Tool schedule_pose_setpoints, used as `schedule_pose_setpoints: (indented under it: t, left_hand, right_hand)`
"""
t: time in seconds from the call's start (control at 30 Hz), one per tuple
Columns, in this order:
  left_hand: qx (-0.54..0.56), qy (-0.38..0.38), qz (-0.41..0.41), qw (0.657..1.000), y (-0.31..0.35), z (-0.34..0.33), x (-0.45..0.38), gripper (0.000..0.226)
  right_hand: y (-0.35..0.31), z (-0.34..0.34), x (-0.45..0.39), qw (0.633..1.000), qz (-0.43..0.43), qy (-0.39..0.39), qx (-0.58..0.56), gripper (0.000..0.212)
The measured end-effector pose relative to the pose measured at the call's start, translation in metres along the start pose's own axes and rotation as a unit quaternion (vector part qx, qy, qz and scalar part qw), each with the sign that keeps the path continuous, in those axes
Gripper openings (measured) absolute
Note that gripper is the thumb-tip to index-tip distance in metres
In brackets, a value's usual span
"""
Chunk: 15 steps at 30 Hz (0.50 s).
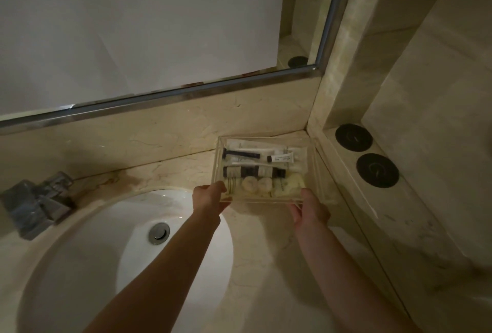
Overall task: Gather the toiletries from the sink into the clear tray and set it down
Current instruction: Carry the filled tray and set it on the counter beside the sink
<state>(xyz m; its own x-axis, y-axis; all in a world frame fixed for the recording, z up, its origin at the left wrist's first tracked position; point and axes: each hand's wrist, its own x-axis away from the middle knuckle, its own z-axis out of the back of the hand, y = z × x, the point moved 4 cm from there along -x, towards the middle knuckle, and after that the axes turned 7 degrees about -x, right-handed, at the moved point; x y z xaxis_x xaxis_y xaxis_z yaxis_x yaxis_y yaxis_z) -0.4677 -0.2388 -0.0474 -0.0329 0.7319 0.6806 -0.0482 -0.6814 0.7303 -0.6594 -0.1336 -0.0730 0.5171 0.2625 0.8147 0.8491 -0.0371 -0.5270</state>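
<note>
**Fingers of both hands curled on the tray's near corners**

Fingers of the left hand [209,198] are curled round the near left corner of the clear tray [310,151], the thumb lying over the rim and the rest tucked under or behind it. The right hand [310,210] grips the near right corner in the same manner, its thumb on top of the front edge and its fingers curled beneath. Whether the tray rests on the marble counter [266,266] or hangs just above it cannot be told from this view.

The tray sits in the back corner of the counter, close to the wall under the mirror [133,26] and just beside the raised side ledge. It lies to the right of the white sink basin [93,252], well apart from the drain [159,232].

Inside the tray lie the toiletries: a dark-handled razor [241,154] and a small white tube [281,158] toward the back, a dark bottle [253,172] on its side across the middle, and pale round wrapped items [257,185] along the front wall. Further white packets fill the back, too blurred to name.

A chrome tap [37,199] stands at the basin's left rim. Two black round discs [353,137] lie on the side ledge to the right of the tray.
</note>
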Motion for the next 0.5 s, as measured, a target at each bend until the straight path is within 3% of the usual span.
schedule_pose_setpoints:
  t: [0.3, 0.37, 0.5]
  left_hand:
    - [-0.062, -0.069, -0.003, 0.996, -0.007, -0.024, 0.003, 0.03]
    - [-0.054, -0.08, 0.004, 0.995, -0.008, -0.034, 0.003, 0.025]
    - [-0.037, -0.081, 0.0, 0.996, -0.008, -0.045, 0.002, 0.032]
  right_hand:
    - [-0.042, -0.017, -0.013, 0.983, 0.043, -0.014, 0.178, 0.031]
    - [-0.049, -0.02, -0.013, 0.976, 0.043, -0.037, 0.208, 0.024]
    - [-0.045, -0.027, -0.018, 0.956, 0.069, -0.087, 0.272, 0.047]
